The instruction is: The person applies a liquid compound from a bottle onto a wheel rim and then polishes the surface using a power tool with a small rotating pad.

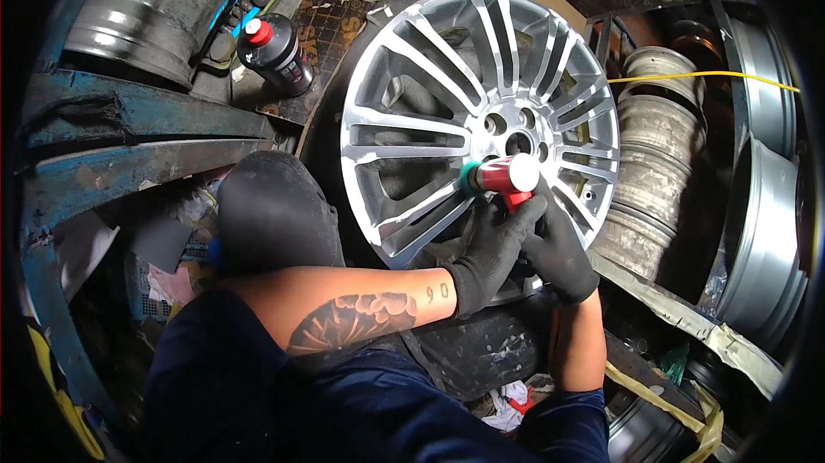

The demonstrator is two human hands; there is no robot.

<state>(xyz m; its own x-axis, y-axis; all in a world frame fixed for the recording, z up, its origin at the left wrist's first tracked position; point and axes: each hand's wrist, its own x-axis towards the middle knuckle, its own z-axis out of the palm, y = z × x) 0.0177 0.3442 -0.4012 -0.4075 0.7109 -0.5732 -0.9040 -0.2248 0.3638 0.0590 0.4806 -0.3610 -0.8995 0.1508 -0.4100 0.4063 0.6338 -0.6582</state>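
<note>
A silver multi-spoke alloy wheel rim [412,153] lies face up in front of me, with white patches along its spokes. Close to its hub is a small red power sander [495,174] with a green pad, which meets the metal beside the centre. My left hand [490,248], in a dark glove, is closed around the lower part of the sander. My right hand [560,246], gloved too, is closed at the sander's red handle against the left one. Fingers of both hands overlap there, so the exact grip is partly hidden.
A black bottle with a red cap [279,59] stands at the upper left, near a large metal rim [146,12]. Blue metal framing [155,110] runs along the left. Stacked rims [657,132] and a yellow cable [705,75] are on the right.
</note>
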